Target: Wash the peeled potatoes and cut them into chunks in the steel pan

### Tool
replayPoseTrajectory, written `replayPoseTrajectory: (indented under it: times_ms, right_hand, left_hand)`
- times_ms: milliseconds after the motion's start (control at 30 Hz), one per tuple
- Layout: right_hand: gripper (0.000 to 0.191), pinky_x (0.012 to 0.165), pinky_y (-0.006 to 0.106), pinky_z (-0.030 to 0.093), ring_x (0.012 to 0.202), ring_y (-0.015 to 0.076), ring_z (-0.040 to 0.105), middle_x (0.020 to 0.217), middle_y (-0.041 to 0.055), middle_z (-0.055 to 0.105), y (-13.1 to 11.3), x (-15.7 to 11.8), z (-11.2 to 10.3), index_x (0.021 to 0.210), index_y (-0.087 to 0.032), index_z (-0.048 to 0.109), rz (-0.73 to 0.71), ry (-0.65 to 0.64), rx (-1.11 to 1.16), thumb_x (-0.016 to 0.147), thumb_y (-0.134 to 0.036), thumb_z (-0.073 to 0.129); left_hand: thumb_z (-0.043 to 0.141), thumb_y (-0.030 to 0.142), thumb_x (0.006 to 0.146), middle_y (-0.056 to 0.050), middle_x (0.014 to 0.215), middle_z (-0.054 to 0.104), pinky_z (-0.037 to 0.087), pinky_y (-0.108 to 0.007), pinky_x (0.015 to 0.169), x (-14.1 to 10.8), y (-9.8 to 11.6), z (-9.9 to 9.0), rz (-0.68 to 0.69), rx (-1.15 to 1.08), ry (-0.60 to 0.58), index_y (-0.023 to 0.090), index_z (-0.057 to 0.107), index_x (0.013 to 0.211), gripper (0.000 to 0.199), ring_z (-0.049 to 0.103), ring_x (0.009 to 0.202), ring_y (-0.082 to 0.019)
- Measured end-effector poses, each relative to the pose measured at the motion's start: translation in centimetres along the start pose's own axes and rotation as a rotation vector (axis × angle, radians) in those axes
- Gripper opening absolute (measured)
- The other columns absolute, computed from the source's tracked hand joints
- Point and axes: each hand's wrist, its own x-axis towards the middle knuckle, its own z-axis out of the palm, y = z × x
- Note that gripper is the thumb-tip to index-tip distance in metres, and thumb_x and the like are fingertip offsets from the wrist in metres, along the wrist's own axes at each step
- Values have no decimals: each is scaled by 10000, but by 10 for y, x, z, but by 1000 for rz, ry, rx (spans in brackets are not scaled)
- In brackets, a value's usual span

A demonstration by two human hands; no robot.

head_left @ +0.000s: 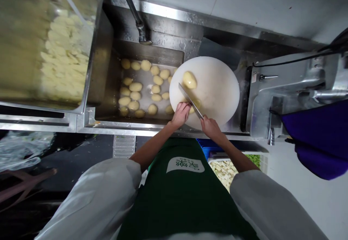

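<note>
Potato at the blade point(197, 104), one: on the near left part of the round white cutting board point(223, 87), partly hidden by knife and fingers; long axis cannot be told. Knife point(188, 97), one: slantwise across it, tip far left, handle near right. Left hand point(182, 112): just left of the potato, the nearer hand, fingers bunched against it; whether they grip cannot be told. Right hand point(210, 125): near right of it, closed round the knife handle. Second potato point(189, 79): whole, far side of the blade. Further potatoes point(135, 87): in the sink point(152, 52), left.
</note>
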Motion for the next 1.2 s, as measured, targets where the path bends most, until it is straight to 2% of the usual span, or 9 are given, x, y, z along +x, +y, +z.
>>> replayPoseTrajectory:
  times_ms: [133, 333, 500, 700, 900, 1067, 1200]
  right_hand:
    - [338, 692, 285, 397, 829, 246, 714, 886, 144, 736, 1, -8, -4, 1142, -118, 542, -24, 22, -1, 1075, -307, 269]
    - [327, 704, 281, 411, 877, 244, 714, 968, 168, 741, -11, 7, -4, 1160, -110, 550, -1, 11, -7, 1068, -280, 286]
    - [325, 684, 281, 397, 814, 239, 710, 871, 138, 735, -8, -3, -8, 1132, -119, 553, -17, 34, -7, 1071, -299, 289]
    - [322, 701, 283, 410, 876, 239, 715, 964, 158, 743, -21, 15, -3, 1162, -118, 551, 12, 15, -18, 1070, -272, 284]
    - [352, 706, 291, 420, 828, 248, 713, 893, 146, 737, -18, 0, -10, 1156, -119, 551, -17, 28, -27, 1070, -308, 266]
    - [356, 726, 292, 437, 879, 251, 716, 977, 174, 742, -29, 16, -5, 1196, -109, 550, 1, 19, -30, 1062, -270, 261]
    - [359, 707, 286, 430, 836, 245, 716, 901, 153, 740, -26, 9, -6, 1167, -116, 552, -26, 61, -30, 1067, -300, 261]
  left_hand:
    - [335, 244, 1048, -141, 1106, 627, 467, -395, 913, -2, 0, 2, -3, -9, 7, 150, 646, 1123, 333, 535, 1032, -240]
    - [317, 247, 1050, -149, 1119, 627, 462, -404, 914, -4, -4, 4, -7, -44, 17, 143, 638, 1140, 350, 532, 1022, -239]
    - [319, 244, 1048, -145, 1083, 627, 464, -404, 906, -5, -4, 5, 11, -43, 37, 141, 636, 1114, 340, 537, 1017, -239]
    - [327, 261, 1054, -134, 1085, 627, 471, -401, 911, -10, -9, 3, 22, -56, 66, 161, 637, 1082, 327, 548, 1022, -226]
    - [339, 221, 1036, -147, 1097, 628, 471, -422, 923, -14, -12, 3, 13, -81, 31, 152, 636, 1124, 317, 538, 1060, -245]
    - [333, 239, 1044, -144, 1100, 631, 484, -416, 908, -15, -14, 5, 33, -96, 76, 160, 631, 1124, 319, 551, 1040, -236]
    - [329, 225, 1041, -142, 1094, 632, 480, -423, 915, -16, -16, 9, 38, -114, 86, 159, 629, 1111, 315, 548, 1038, -236]
